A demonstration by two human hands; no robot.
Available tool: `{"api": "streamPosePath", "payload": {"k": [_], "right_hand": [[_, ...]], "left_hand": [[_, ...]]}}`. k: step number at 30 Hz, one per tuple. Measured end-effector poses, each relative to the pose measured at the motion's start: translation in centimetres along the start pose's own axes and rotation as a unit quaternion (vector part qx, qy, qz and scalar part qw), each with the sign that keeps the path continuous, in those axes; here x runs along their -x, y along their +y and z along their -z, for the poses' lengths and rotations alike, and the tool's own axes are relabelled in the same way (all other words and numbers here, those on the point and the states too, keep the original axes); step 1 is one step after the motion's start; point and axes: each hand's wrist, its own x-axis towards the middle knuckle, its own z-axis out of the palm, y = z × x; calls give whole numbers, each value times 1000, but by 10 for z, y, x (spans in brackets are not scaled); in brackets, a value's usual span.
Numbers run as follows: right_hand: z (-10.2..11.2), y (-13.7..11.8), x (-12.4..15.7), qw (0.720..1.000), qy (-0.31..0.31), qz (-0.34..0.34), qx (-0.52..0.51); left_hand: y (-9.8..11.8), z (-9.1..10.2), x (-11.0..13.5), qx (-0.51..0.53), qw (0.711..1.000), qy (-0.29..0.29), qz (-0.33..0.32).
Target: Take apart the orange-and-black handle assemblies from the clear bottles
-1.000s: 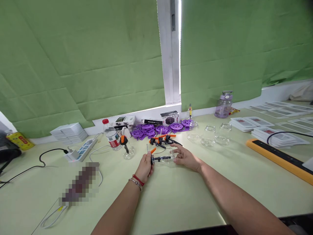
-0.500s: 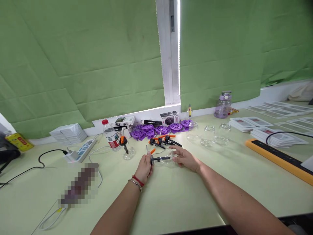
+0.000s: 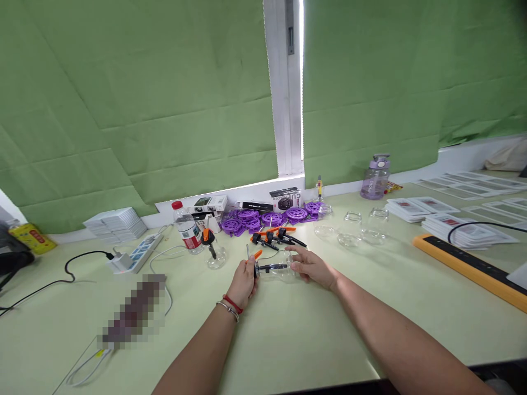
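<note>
A clear glass bottle [image 3: 284, 276] lies on its side between my hands, low over the table. My left hand [image 3: 244, 278] is closed around its black top, which has an orange lever [image 3: 257, 254] and a thin metal spout. Inside the glass runs a black tube [image 3: 274, 267]. The fingers of my right hand [image 3: 309, 266] curl round the bottle's base end. Just beyond lie several black tops [image 3: 272, 237] with orange levers and metal spouts. To the left, a similar glass bottle [image 3: 216, 258] stands upright with its top on.
Purple plastic wheel-shaped parts [image 3: 272, 219] and small boxes [image 3: 286, 198] line the back. Several clear glass bottles [image 3: 352, 227] stand back right, near a purple drinking bottle [image 3: 374, 178]. A red-capped bottle [image 3: 188, 229] and power strip [image 3: 145, 251] are left; an orange-and-black bar [image 3: 469, 269] lies right.
Almost nothing differs. Both hands keep their hold on the glass bottle and its top, with only a very slight shift.
</note>
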Motion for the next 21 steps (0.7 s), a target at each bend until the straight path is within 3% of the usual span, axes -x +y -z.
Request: {"api": "streamPosePath", "payload": {"k": [4, 11, 16, 21], "right_hand": [[1, 3, -1, 1000, -1, 0, -11], [-4, 8, -2, 998, -56, 10, -25], [-7, 11, -3, 992, -40, 20, 117], [-11, 5, -1, 951, -30, 30, 307]], "left_hand": [[-1, 1, -1, -3, 1000, 4, -25], [-2, 8, -8, 29, 987, 30, -154], [3, 11, -4, 10, 962, 68, -265], [6, 8, 4, -21, 946, 58, -318]]}}
